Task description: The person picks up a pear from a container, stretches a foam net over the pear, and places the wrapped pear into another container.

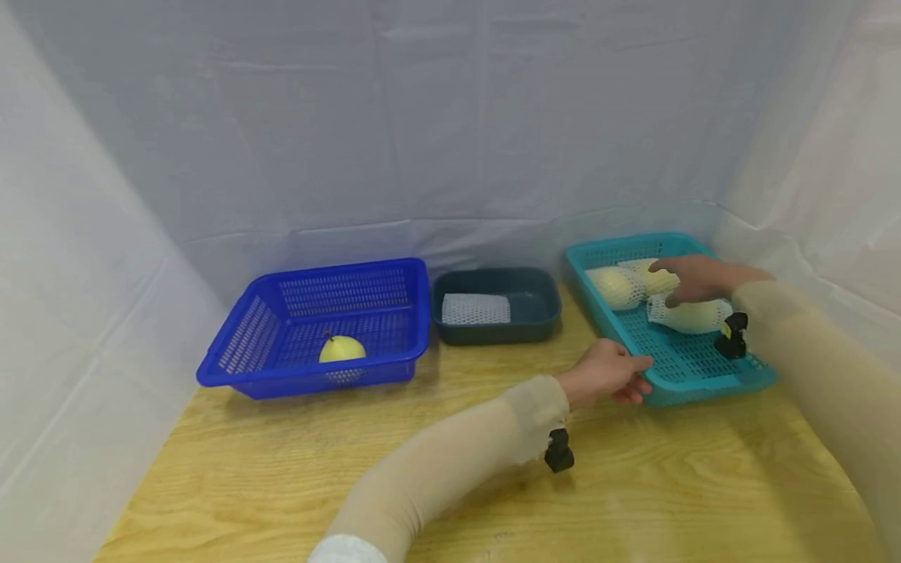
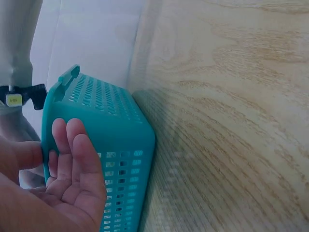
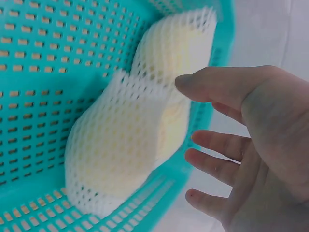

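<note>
My left hand (image 1: 608, 374) grips the near left corner of a teal plastic basket (image 1: 711, 388). Its thumb lies over the rim, and its fingers are bent against the outer wall (image 2: 123, 145) in the left wrist view. Inside the basket are pale yellow fruits that look like pears, in white foam nets: one at the left (image 1: 615, 288), one behind (image 1: 651, 270), one nearer the front (image 1: 693, 317). Over them hovers my right hand (image 1: 706, 277), fingers spread and holding nothing. In the right wrist view its thumb (image 3: 207, 86) is close to a netted pear (image 3: 113, 150); contact is unclear.
On the left stands a blue basket (image 1: 317, 375) holding a yellow pear (image 1: 342, 349) whose lower part is netted. Between the baskets, a dark green tray (image 1: 535, 336) contains a flat white foam net (image 1: 475, 309). White sheeting (image 1: 450, 141) encloses the wooden table (image 1: 493, 500) behind and at both sides.
</note>
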A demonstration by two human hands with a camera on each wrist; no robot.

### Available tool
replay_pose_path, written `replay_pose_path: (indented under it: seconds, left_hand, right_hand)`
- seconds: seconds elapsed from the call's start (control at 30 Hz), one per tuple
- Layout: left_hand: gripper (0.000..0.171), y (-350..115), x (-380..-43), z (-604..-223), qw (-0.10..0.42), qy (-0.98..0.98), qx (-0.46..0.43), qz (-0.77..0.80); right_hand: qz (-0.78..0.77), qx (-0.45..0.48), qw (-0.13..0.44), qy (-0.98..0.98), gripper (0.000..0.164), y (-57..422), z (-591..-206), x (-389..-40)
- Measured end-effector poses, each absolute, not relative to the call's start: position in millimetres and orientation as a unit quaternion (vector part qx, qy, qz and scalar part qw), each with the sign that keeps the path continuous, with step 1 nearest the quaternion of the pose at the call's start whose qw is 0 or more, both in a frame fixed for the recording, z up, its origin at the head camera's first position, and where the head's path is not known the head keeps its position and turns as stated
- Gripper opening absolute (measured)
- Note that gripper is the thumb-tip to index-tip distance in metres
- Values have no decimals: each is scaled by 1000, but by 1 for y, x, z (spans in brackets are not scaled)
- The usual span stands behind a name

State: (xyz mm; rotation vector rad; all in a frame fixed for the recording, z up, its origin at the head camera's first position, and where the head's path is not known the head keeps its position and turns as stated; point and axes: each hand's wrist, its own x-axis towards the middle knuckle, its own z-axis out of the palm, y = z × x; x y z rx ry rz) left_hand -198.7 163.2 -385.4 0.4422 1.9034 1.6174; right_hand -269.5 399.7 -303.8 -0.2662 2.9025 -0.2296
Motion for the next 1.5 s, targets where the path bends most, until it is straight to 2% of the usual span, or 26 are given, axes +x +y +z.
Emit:
replay_pose_path:
  seconds: [0.17,0.37,0.63,0.77,0.97,1.5]
  left_hand:
    - [33,163,-197,-387,295,713,164,614]
    - [32,161,-196,-387,288,710,158,622]
    - [37,151,-192,-385,272,725,161,613]
    - [42,137,-189,-385,253,750,193,580]
    - [25,104,-187,-384,192,800,265,503]
    - [17,5,-183,-370,14,881,343,325]
  right_hand:
    - [-52,-138,69,987,62,383,-302,-256]
    - [-17,-184,-5,983,52,356,-297,-229]
    - [-9,-275,-98,956,47,319,-299,-200]
    - [-10,-328,-129,936,45,302,-305,-192]
    - [-44,-350,-121,928,43,283,-311,-180]
    - [-108,-386,-90,912,45,238,-329,-170]
